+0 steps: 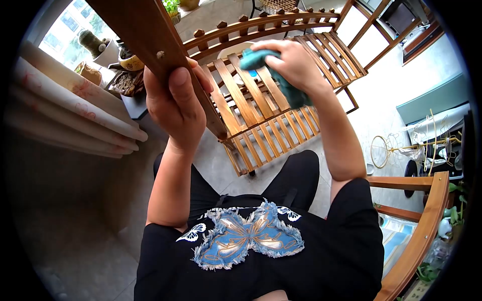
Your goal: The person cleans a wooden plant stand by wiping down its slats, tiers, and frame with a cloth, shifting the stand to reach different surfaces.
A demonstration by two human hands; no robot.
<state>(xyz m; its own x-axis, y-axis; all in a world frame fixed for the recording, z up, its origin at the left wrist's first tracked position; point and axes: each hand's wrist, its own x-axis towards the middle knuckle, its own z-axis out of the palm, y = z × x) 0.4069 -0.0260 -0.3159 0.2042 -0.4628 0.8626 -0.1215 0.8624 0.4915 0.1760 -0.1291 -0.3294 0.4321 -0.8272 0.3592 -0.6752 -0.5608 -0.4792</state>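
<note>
My left hand is wrapped around a brown wooden beam that slants down from the top of the view. The thumb lies on its near face, just below a small round plug or screw hole. My right hand grips a bunched dark green cloth, part of which hangs below the fingers. It is slightly blurred and held above a slatted wooden bench. Whether the cloth touches any slat, I cannot tell. A curved rail with wooden pegs runs along the bench's far side.
Potted cacti and other plants stand by the window at left, near a pale curtain. At right are a wooden chair frame, a striped cushion and a gold wire rack. Grey tiles cover the floor.
</note>
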